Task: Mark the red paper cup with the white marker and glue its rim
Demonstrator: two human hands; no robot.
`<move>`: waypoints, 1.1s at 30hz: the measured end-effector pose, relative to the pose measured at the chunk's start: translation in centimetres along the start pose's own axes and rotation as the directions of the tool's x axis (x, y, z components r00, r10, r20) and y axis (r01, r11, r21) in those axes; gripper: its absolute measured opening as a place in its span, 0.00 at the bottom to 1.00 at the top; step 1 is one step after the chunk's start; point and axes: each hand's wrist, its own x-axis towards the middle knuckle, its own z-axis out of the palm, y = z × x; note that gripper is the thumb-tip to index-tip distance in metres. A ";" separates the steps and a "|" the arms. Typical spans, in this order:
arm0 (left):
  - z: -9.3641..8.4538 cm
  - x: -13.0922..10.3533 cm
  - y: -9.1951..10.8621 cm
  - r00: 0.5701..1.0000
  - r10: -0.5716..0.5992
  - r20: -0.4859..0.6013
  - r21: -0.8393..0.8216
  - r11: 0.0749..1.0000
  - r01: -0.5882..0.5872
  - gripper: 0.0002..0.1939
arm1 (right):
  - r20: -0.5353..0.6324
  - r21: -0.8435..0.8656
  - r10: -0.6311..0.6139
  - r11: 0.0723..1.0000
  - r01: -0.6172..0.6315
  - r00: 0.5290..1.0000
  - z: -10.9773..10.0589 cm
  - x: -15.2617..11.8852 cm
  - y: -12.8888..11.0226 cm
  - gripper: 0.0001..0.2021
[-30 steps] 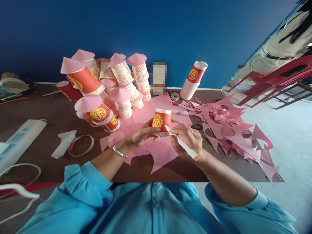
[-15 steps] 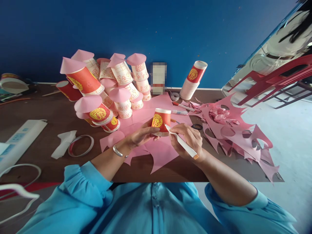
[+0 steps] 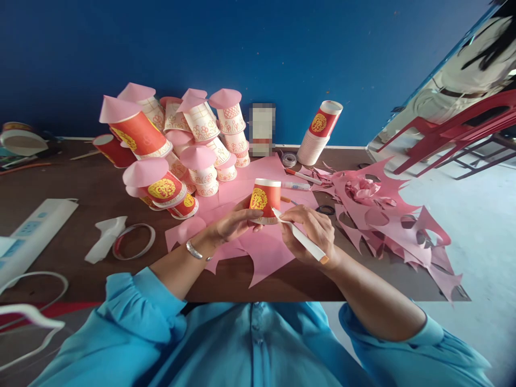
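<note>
My left hand (image 3: pixel 237 220) is closed round a red paper cup (image 3: pixel 267 192) with a yellow printed emblem and pale bands at its top and bottom. Between the fingers of my right hand (image 3: pixel 310 228) is a white marker (image 3: pixel 304 240) with an orange end. Its tip meets the cup's red side, right of the emblem. Both hands are above pink paper sheets (image 3: pixel 274 260) on the dark table (image 3: pixel 161 285).
Paper-cup towers with pink cone roofs (image 3: pixel 198 157) crowd the back left. A cup stack (image 3: pixel 314 148) stands at the back right, beyond pink paper scraps (image 3: pixel 379 215). Tape rolls (image 3: pixel 139 226) and a power strip (image 3: pixel 36 231) lie left. A person (image 3: pixel 463 70) is at far right.
The cup has shifted very slightly to the left in my left hand, and the marker tip with it. Otherwise both hands keep the same hold.
</note>
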 end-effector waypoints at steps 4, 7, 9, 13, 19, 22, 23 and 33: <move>0.2 0.1 0.2 1.000 0.005 0.007 -0.010 1.000 -0.005 0.20 | -0.008 -0.012 -0.005 1.000 0.005 1.000 0.0 0.0 0.0 0.07; 0.2 0.0 0.2 1.000 0.001 0.016 -0.009 1.000 -0.001 0.20 | -0.025 -0.012 -0.006 1.000 0.006 1.000 0.0 -0.1 0.2 0.08; 0.2 0.0 0.1 1.000 -0.006 0.008 -0.004 1.000 0.006 0.20 | -0.045 -0.001 -0.004 1.000 0.004 0.999 0.0 -0.2 0.2 0.09; 0.0 0.0 -0.1 1.000 0.008 -0.004 -0.016 1.000 -0.008 0.19 | -0.044 0.022 -0.034 0.999 0.035 0.998 0.0 -0.1 0.3 0.07; 0.4 0.0 0.3 1.000 -0.006 0.026 0.018 1.000 0.005 0.20 | -0.008 0.032 -0.044 0.998 0.044 0.999 0.1 -0.1 0.1 0.08; 0.6 -0.1 0.6 0.999 0.014 0.038 0.042 0.999 -0.016 0.19 | -0.003 0.012 -0.049 0.999 0.049 0.999 0.1 -0.1 0.0 0.07; 0.7 -0.1 0.6 0.999 0.017 0.039 0.048 0.999 -0.018 0.19 | -0.001 0.001 -0.049 0.999 0.049 0.999 0.1 -0.1 0.0 0.07; 1.0 -0.2 0.7 1.000 0.016 0.026 0.037 0.999 -0.017 0.19 | 0.026 -0.010 -0.034 0.999 0.034 0.999 0.0 -0.2 0.1 0.10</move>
